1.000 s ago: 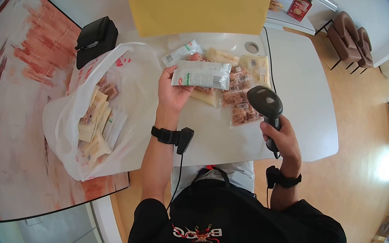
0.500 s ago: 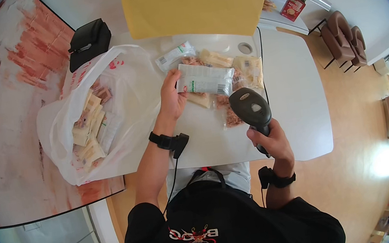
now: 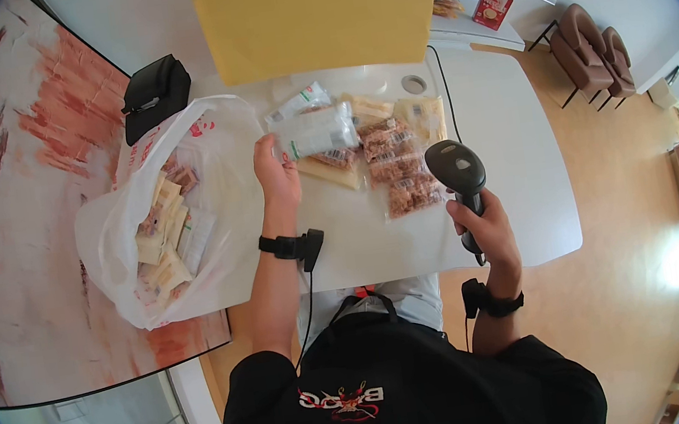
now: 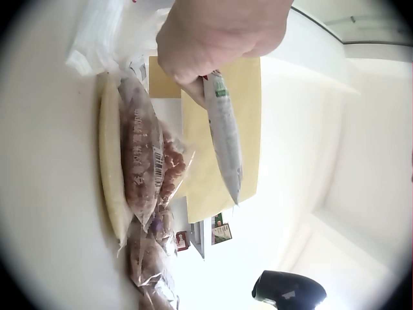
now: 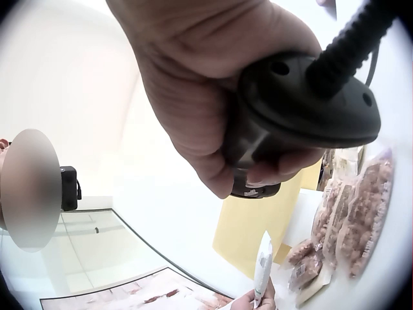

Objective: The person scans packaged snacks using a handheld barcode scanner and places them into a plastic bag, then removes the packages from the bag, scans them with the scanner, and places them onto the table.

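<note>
The left hand [image 3: 276,173] pinches one end of a white and green packet [image 3: 316,133], held over other packets on the table. In the left wrist view that packet [image 4: 224,132] appears edge-on below the left hand [image 4: 222,39]. The right hand [image 3: 489,231] grips the handle of a black scanner [image 3: 455,167], whose head is to the right of the packets. The right wrist view has the right hand's [image 5: 193,90] fingers curled round the scanner's handle [image 5: 303,110]. Under and beside the held packet lie bags of reddish-brown pieces [image 3: 395,162] and pale yellow packs [image 3: 421,118].
A white plastic bag [image 3: 108,242] with several packets inside stands at the table's left. Behind it is a black case [image 3: 156,94]. A yellow sheet [image 3: 318,17] rises at the back. A black cable [image 3: 448,95] crosses the white table [image 3: 512,155] on the right.
The held packet has shifted slightly left with the left hand and tilted. The scanner first moved in close to the packet, then back right, away from it. Both hands keep their holds.
</note>
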The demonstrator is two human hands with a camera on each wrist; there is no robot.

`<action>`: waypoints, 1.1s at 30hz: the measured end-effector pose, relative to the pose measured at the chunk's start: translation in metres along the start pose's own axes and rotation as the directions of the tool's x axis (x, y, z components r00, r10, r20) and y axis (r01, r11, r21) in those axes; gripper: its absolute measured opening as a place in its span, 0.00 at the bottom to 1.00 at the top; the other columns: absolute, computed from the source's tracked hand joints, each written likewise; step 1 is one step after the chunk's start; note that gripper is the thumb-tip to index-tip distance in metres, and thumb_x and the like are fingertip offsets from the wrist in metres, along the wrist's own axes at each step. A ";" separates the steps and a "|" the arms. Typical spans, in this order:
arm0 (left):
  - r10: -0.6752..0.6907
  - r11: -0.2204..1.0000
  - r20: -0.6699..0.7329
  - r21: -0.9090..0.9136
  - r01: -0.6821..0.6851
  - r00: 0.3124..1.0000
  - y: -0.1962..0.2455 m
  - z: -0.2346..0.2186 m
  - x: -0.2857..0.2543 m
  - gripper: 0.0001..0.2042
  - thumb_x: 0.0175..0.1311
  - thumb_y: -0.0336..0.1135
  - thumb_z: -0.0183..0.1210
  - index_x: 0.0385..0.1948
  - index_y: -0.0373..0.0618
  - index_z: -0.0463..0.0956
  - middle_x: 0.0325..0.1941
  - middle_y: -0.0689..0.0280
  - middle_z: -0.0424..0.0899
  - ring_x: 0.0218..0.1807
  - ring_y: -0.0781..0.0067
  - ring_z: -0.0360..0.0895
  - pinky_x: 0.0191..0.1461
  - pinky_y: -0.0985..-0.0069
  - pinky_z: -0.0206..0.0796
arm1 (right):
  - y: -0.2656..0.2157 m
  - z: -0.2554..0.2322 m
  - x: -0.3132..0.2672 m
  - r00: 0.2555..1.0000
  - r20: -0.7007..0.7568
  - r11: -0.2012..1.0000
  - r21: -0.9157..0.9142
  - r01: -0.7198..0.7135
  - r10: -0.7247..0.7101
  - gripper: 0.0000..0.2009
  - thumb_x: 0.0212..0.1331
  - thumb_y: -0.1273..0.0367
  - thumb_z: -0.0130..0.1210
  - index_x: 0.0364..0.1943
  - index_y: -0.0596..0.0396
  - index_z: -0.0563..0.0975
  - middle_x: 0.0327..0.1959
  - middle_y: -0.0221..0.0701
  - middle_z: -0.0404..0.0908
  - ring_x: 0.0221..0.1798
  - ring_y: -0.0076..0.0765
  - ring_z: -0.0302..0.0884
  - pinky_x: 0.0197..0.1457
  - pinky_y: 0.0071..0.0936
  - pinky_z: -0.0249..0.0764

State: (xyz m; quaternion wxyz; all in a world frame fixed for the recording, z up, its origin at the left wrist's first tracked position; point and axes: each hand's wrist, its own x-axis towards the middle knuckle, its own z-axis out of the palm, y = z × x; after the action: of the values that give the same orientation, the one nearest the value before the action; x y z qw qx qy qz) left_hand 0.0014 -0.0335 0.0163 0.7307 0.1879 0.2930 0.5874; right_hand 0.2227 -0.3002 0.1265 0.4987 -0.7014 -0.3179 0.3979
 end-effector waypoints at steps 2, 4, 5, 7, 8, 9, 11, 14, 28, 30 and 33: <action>0.022 1.000 -0.102 0.011 -0.021 0.995 -0.001 0.004 0.006 0.04 0.66 0.36 0.55 0.38 0.50 0.72 0.40 0.74 0.73 0.38 0.84 0.70 0.35 0.87 0.61 | 0.000 -0.003 -0.001 1.000 -0.004 1.000 -0.003 0.009 -0.009 0.14 0.56 0.61 0.64 0.35 0.58 0.76 0.18 0.21 0.72 0.21 0.14 0.65 0.24 0.18 0.59; 0.094 0.994 -0.110 0.072 -0.086 0.990 -0.002 0.020 0.001 0.05 0.66 0.36 0.55 0.39 0.49 0.71 0.41 0.71 0.73 0.38 0.82 0.68 0.36 0.83 0.61 | 0.000 -0.004 -0.001 1.000 -0.003 1.000 -0.007 0.011 -0.011 0.14 0.56 0.61 0.64 0.35 0.57 0.76 0.18 0.21 0.72 0.21 0.14 0.66 0.24 0.18 0.59; 0.096 0.993 -0.111 0.073 -0.088 0.989 -0.002 0.026 -0.002 0.05 0.66 0.36 0.55 0.39 0.49 0.71 0.41 0.71 0.73 0.38 0.82 0.68 0.36 0.83 0.61 | 0.000 -0.005 -0.002 1.000 0.000 1.000 0.001 0.011 -0.011 0.14 0.56 0.61 0.64 0.35 0.57 0.76 0.18 0.21 0.72 0.21 0.14 0.66 0.24 0.18 0.59; 0.073 0.970 -0.026 0.234 -0.065 0.997 0.006 0.045 -0.013 0.06 0.67 0.37 0.54 0.38 0.48 0.71 0.38 0.72 0.72 0.36 0.82 0.67 0.35 0.80 0.61 | 0.001 -0.007 -0.002 1.000 0.006 1.000 0.011 0.009 -0.009 0.14 0.56 0.61 0.64 0.35 0.57 0.76 0.19 0.21 0.72 0.22 0.14 0.66 0.24 0.18 0.59; 0.073 0.969 -0.028 0.239 -0.065 0.997 0.010 0.044 -0.016 0.06 0.67 0.37 0.54 0.38 0.48 0.71 0.38 0.72 0.72 0.36 0.82 0.67 0.35 0.80 0.61 | 0.003 -0.007 -0.002 1.000 0.007 1.000 0.009 0.020 -0.020 0.14 0.56 0.61 0.64 0.35 0.57 0.76 0.19 0.21 0.72 0.22 0.14 0.66 0.24 0.18 0.59; 0.021 0.927 0.066 0.373 -0.044 0.998 0.015 0.040 -0.019 0.07 0.67 0.38 0.54 0.39 0.47 0.71 0.37 0.72 0.72 0.35 0.82 0.67 0.36 0.79 0.62 | 0.005 -0.007 -0.002 1.000 0.006 1.000 0.009 0.030 -0.030 0.15 0.56 0.61 0.64 0.34 0.57 0.76 0.19 0.22 0.72 0.22 0.14 0.66 0.25 0.18 0.59; -0.050 0.861 0.148 0.507 -0.032 0.988 0.023 0.033 -0.031 0.08 0.68 0.39 0.54 0.40 0.47 0.71 0.36 0.72 0.72 0.35 0.81 0.67 0.38 0.78 0.63 | 0.007 -0.008 -0.003 1.000 0.012 1.000 0.007 0.014 -0.014 0.15 0.56 0.60 0.64 0.34 0.57 0.76 0.19 0.22 0.72 0.22 0.15 0.66 0.25 0.18 0.60; -0.090 0.684 0.072 0.729 0.009 0.993 0.027 0.016 -0.057 0.09 0.69 0.42 0.53 0.40 0.47 0.72 0.36 0.73 0.72 0.34 0.82 0.67 0.39 0.79 0.64 | 0.007 -0.008 -0.003 1.000 0.025 1.000 -0.011 -0.015 0.015 0.15 0.56 0.60 0.64 0.34 0.57 0.76 0.19 0.22 0.71 0.23 0.15 0.66 0.26 0.19 0.61; -0.292 -0.246 0.453 0.816 -0.524 0.842 0.035 0.008 -0.116 0.13 0.52 0.35 0.68 0.40 0.49 0.79 0.37 0.64 0.77 0.44 0.59 0.77 0.50 0.66 0.70 | -0.012 0.013 0.003 0.991 0.118 0.997 -0.053 -0.064 0.069 0.17 0.57 0.61 0.64 0.43 0.58 0.77 0.23 0.22 0.72 0.25 0.17 0.68 0.29 0.20 0.65; -0.301 -0.159 0.485 0.823 -0.545 0.821 0.017 0.005 -0.112 0.13 0.54 0.34 0.67 0.42 0.49 0.80 0.40 0.64 0.79 0.43 0.62 0.78 0.49 0.68 0.71 | -0.008 0.014 0.003 0.989 0.125 0.997 -0.046 -0.069 0.074 0.17 0.57 0.61 0.64 0.44 0.58 0.77 0.23 0.21 0.72 0.25 0.17 0.68 0.29 0.20 0.65; -0.279 0.004 0.487 0.862 -0.506 0.828 0.015 0.020 -0.115 0.15 0.57 0.36 0.67 0.46 0.49 0.80 0.43 0.63 0.81 0.44 0.66 0.79 0.49 0.71 0.71 | -0.008 0.015 0.004 0.990 0.120 0.997 -0.036 -0.066 0.070 0.17 0.57 0.61 0.64 0.43 0.58 0.77 0.22 0.21 0.71 0.25 0.17 0.68 0.29 0.20 0.65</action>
State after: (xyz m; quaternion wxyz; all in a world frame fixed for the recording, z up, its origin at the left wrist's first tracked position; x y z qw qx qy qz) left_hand -0.0126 -0.1398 0.0647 0.3748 0.8241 0.3808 0.1881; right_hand 0.2111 -0.2882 0.1304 0.4534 -0.6942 -0.3295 0.4515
